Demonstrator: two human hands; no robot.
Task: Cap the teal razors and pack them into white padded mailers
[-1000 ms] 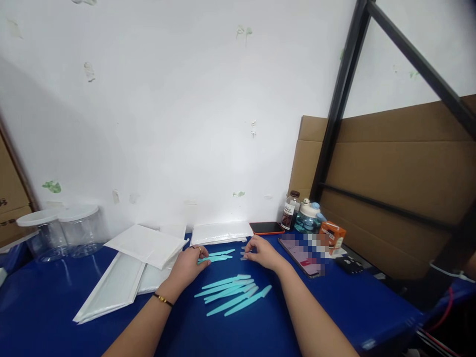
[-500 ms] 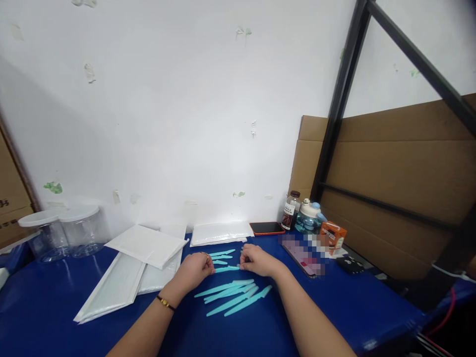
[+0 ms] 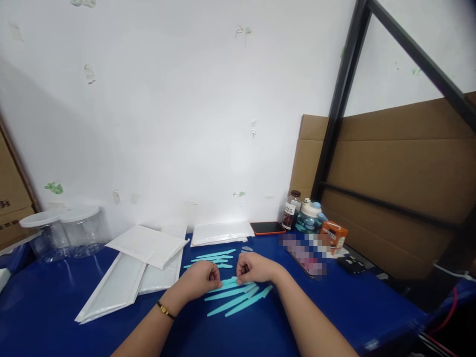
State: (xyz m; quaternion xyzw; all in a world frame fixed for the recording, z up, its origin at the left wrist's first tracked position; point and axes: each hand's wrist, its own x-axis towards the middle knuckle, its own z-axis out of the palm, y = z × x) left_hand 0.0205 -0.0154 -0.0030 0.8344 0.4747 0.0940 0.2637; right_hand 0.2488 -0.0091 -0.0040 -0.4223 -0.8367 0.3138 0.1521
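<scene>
The person leans both hands over a blue surface, with a slim turquoise tool held between them, just above or against the nearer tools. The left hand has its fingers closed in a pinch on the tool's handle. The right hand has its fingers drawn together at the other end; they seem to grip it, though whether by the blade or a clear cover is too small to tell.

Right below the hands, a loose fan of similar tools lies with narrow handles to the left. Beyond the left hand, more turquoise tools lie roughly side by side, and small translucent pieces rest just past the right hand. White padded envelopes overlap to the left, and a flat white package lies near the wall, beside an orange-edged phone.
</scene>
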